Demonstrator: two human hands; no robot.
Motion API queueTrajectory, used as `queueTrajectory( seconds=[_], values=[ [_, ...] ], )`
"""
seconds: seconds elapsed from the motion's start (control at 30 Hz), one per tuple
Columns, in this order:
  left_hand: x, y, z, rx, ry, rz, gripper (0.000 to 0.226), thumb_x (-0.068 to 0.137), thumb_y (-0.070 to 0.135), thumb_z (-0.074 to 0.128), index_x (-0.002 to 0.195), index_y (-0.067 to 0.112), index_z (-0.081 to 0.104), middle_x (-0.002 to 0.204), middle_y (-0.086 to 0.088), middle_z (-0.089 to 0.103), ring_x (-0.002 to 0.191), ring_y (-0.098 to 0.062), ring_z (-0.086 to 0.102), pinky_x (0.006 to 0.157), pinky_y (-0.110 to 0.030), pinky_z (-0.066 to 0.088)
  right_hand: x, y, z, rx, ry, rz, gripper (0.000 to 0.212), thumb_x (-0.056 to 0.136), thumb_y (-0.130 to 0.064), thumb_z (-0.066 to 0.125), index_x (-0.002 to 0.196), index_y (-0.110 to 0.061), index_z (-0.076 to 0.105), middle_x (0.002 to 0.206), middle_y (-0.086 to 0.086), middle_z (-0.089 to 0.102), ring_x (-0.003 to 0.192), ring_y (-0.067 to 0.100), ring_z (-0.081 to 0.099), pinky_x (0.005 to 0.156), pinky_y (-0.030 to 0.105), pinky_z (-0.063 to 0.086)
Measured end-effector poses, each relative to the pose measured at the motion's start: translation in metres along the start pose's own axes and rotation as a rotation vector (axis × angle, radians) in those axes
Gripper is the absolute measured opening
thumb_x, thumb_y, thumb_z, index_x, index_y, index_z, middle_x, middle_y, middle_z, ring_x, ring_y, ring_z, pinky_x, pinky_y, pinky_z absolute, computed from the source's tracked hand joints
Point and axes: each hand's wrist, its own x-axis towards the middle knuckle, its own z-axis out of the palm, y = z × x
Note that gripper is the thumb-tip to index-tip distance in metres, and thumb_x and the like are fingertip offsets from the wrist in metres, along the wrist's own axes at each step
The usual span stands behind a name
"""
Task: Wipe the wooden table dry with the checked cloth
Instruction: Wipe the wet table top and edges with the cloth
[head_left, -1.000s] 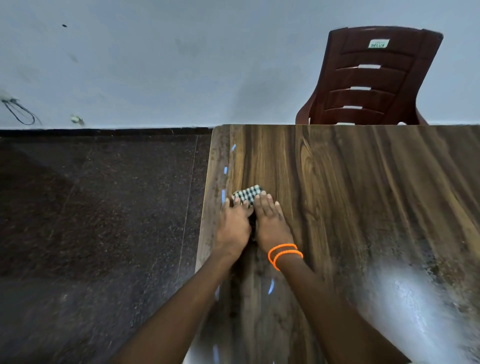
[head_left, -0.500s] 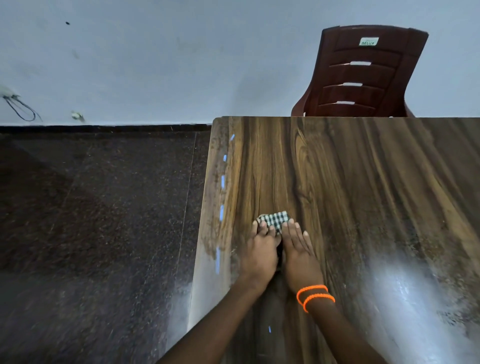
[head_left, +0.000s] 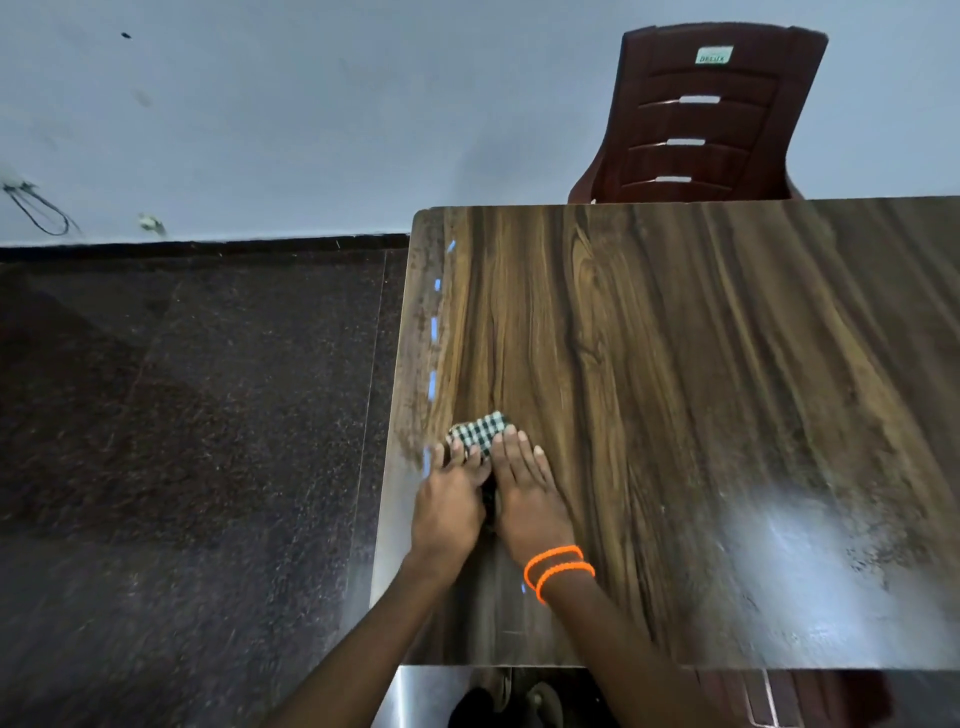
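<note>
Both hands pressed flat, side by side, on a small folded black-and-white checked cloth (head_left: 480, 430): left hand (head_left: 451, 503) and right hand (head_left: 524, 499) touching along the thumbs, fingers straight, none curled round the fabric. Cloth pinned against the glossy brown wood-grain table top (head_left: 675, 364), near its left edge, at about 7 o'clock from the table's middle; only the far end of the cloth peeking out past the fingertips (head_left: 511, 431) toward 12 o'clock.

Likely trouble: with open palms alone on so small a wad, easy to slide off it or let it bunch and skid on the slick surface; so near the left rim, a push toward 9 o'clock could send it over onto the dark speckled stone floor (head_left: 182, 441). Broad pale sheen at 4 o'clock (head_left: 810, 525), possibly moisture not yet reached, possibly mere glare; hard to say.

Most of the cloth hidden under the hands. Table cut off at the right. Dark red plastic slatted chair (head_left: 706, 114) at 12 o'clock, seat concealed behind the table. Two orange beaded bangles (head_left: 558, 566) on the right wrist.
</note>
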Motion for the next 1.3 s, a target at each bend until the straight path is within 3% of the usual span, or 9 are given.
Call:
queueTrajectory(
  seconds=[0.17,0.37,0.47,0.57,0.67,0.8,0.97,1.13,1.3],
  values=[
    [-0.049,0.033,0.028,0.075,-0.048,0.152,0.056,0.075,0.010,0.034,0.120,0.017,0.067,0.118,-0.003,0.068,0.119,-0.027,0.058,0.114,-0.034,0.015,-0.074,0.024,-0.005,-0.033,0.000,0.033,0.059,0.085,-0.012,0.036,0.142,-0.002,0.043,0.151,0.016,0.038,0.140,0.026,0.037,0.113,0.041,0.023],
    [-0.003,0.083,0.036,0.102,-0.072,0.290,0.062,0.081,0.013,0.019,0.123,0.016,0.065,0.120,-0.008,0.067,0.123,-0.028,0.054,0.114,-0.041,0.030,-0.057,0.077,-0.017,-0.099,0.003,0.207,0.063,0.085,-0.014,0.034,0.146,-0.001,0.035,0.156,0.016,0.029,0.144,0.026,0.028,0.119,0.038,0.010],
    [0.035,0.074,0.031,0.144,-0.110,0.221,0.066,0.086,0.018,0.011,0.135,0.019,0.055,0.139,-0.012,0.053,0.134,-0.032,0.040,0.113,-0.038,0.030,-0.017,0.074,-0.015,-0.053,0.046,0.257,0.064,0.083,-0.017,0.028,0.144,0.001,0.039,0.152,0.019,0.035,0.141,0.032,0.034,0.119,0.040,0.015],
    [0.049,0.041,0.029,0.080,-0.165,0.081,0.051,0.094,0.013,0.032,0.141,0.027,0.047,0.152,-0.010,0.035,0.140,-0.036,0.028,0.111,-0.040,0.032,0.006,0.045,-0.006,-0.012,0.034,0.244,0.064,0.083,-0.015,0.025,0.143,0.003,0.039,0.151,0.022,0.036,0.141,0.034,0.034,0.117,0.045,0.021],
    [0.034,0.001,0.022,0.056,-0.124,0.072,0.058,0.086,0.011,0.038,0.135,0.037,0.051,0.147,-0.004,0.045,0.138,-0.033,0.032,0.109,-0.041,0.036,0.004,0.010,0.003,0.001,0.041,0.183,0.062,0.083,-0.013,0.027,0.141,0.003,0.042,0.151,0.021,0.036,0.140,0.033,0.035,0.119,0.043,0.018],
    [-0.021,-0.019,0.010,-0.052,-0.066,0.086,0.059,0.078,0.001,0.055,0.126,0.036,0.061,0.132,0.000,0.059,0.135,-0.031,0.038,0.091,-0.040,0.052,-0.036,-0.024,0.011,0.030,0.025,0.115,0.059,0.086,-0.011,0.030,0.144,-0.001,0.038,0.155,0.017,0.031,0.144,0.029,0.029,0.117,0.042,0.016],
    [-0.090,-0.004,0.022,0.075,-0.068,0.171,0.049,0.084,0.012,0.035,0.120,0.021,0.067,0.122,0.000,0.066,0.128,-0.024,0.051,0.112,-0.032,0.032,-0.110,-0.028,0.011,0.041,-0.007,0.118,0.060,0.089,-0.012,0.032,0.148,-0.004,0.033,0.158,0.014,0.023,0.147,0.026,0.020,0.118,0.042,0.017],
    [-0.111,0.043,0.038,0.083,-0.111,0.302,0.050,0.082,0.012,0.034,0.120,0.010,0.067,0.122,-0.009,0.066,0.126,-0.029,0.053,0.114,-0.040,0.024,-0.157,0.009,-0.005,-0.009,-0.020,0.164,0.072,0.083,-0.007,0.050,0.150,-0.003,0.025,0.160,0.015,0.018,0.149,0.025,0.014,0.118,0.044,0.017],
    [-0.086,0.071,0.043,0.029,-0.134,0.335,0.048,0.085,0.011,0.033,0.122,0.009,0.065,0.124,-0.012,0.064,0.126,-0.030,0.052,0.115,-0.043,0.029,-0.141,0.035,-0.011,-0.013,0.025,0.272,0.062,0.089,-0.008,0.033,0.150,-0.001,0.024,0.159,0.016,0.019,0.148,0.026,0.017,0.120,0.042,0.012]
  ],
)
